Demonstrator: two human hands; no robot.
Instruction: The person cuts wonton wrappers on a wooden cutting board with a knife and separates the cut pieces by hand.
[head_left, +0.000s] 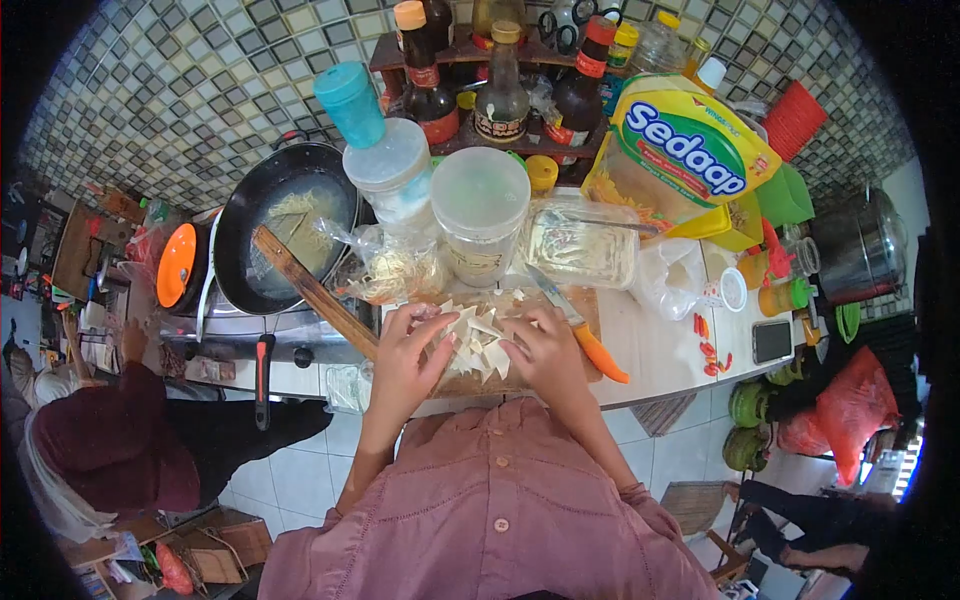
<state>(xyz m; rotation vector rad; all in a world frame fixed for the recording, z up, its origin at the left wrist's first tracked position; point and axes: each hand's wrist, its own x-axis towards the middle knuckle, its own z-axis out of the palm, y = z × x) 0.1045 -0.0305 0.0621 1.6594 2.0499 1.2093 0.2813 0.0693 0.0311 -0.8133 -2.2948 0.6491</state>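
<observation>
A pile of pale, thin cut pieces (482,343) lies on a wooden cutting board (447,384) in front of me. At the pile's left side is my left hand (408,350), its fingers apart and touching the edge pieces. My right hand (543,350) rests at the right side, fingers spread, thumb against the pieces. Just beyond the right hand, a knife with an orange handle (600,352) lies slanted over the board. A clear plastic bag (395,272) of pale shreds sits behind the left hand.
A black pan (262,272) with liquid stands on the stove, a wooden stick (312,296) slanting beside it. Jars (478,215), a clear container (582,245) and a yellow bag (675,150) stand behind the board. Red chilies (707,350) lie right. Another person (120,440) is at left.
</observation>
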